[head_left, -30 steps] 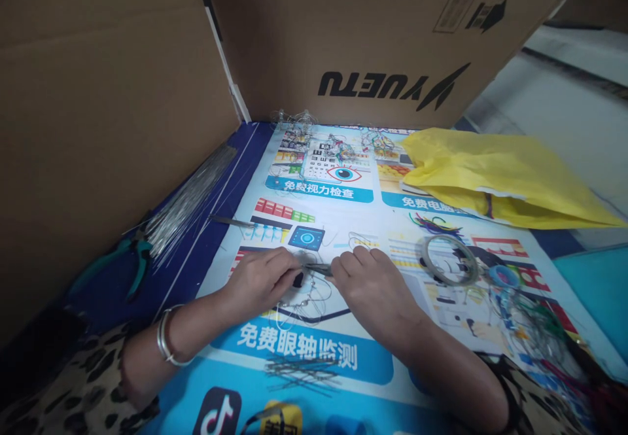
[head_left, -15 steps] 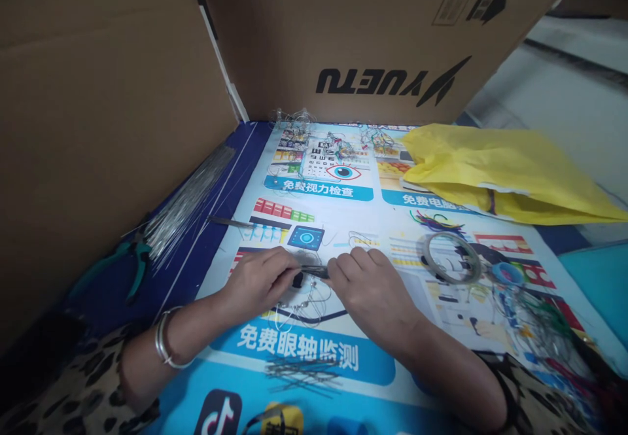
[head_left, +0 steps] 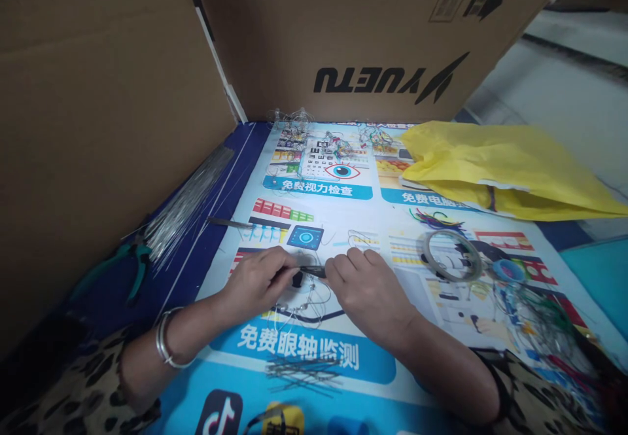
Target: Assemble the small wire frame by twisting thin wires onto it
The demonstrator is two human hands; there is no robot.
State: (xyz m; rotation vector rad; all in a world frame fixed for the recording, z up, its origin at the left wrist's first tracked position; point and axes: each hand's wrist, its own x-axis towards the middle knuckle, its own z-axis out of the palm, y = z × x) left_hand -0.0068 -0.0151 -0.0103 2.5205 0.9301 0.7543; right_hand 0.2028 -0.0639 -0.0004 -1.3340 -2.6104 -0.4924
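A short, dark, thin bundle (head_left: 313, 270), perhaps of wires, spans the small gap between my two hands. My left hand (head_left: 262, 279) pinches its left end between thumb and fingers. At the right end, my right hand (head_left: 366, 284) is closed round it with curled fingers. Just below the bundle lies a loose loop of clear thread with small beads (head_left: 299, 305) on the printed sheet. Nearer to me is a loose pile of short dark wires (head_left: 301, 373). A thin dark strip (head_left: 228, 222) lies beyond my left hand.
Teal-handled pliers (head_left: 140, 268) and long silvery wires (head_left: 189, 203) lie at the left by the cardboard wall (head_left: 98, 95). On the right are a yellow bag (head_left: 510, 167), a tape roll (head_left: 451, 256) and tangled coloured threads (head_left: 540, 330). More tangled threads (head_left: 338, 144) lie at the back.
Both hands stay nearly in place, still on the bundle. My right hand has shifted very slightly left, and the camera view has moved a little.
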